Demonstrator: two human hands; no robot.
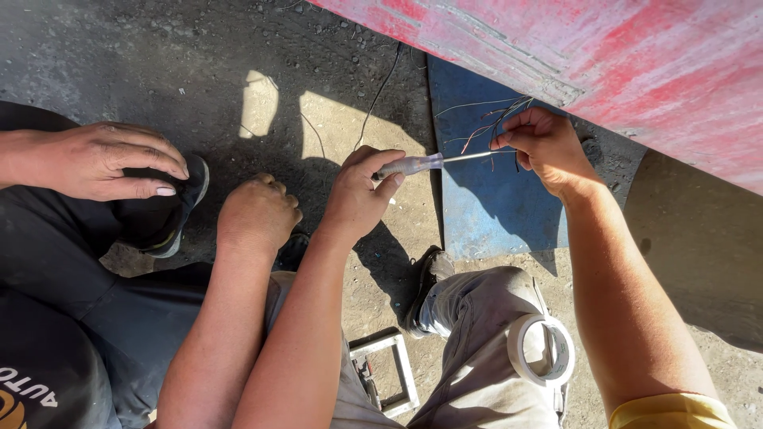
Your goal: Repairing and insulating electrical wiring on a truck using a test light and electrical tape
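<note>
1. A screwdriver-like tool with a clear plastic handle (409, 165) is gripped in the left hand (358, 195). The thumb and forefinger are closed round the handle, and the thin metal shaft (477, 156) points to the right.
2. A bundle of thin wires (497, 119) is pinched between the thumb and fingers of the right hand (548, 147), just where the shaft tip meets it. Loose strands, dark and reddish, fan out above the fingers.
3. For the probing to be done well, it is judged that the strands should be kept taut and separated. The tip should be steadied on one strand alone, so that neighbouring bare ends are not bridged.
4. The wires are held in front of a blue metal panel (485, 214), flat and scuffed, beneath a red painted body surface (636, 56) that is worn and streaked.
5. A roll of pale tape (540, 349), round and smooth, rests on the person's grey trouser leg (477, 357). A small rectangular metal frame (393, 369) lies on the ground between the legs.
6. The ground (342, 119) is gritty and dusty, partly sunlit.
7. A co-worker's two hands are seen at the left: one (103, 163) rests open on a dark knee, the other (258, 214) is loosely fisted.
</note>
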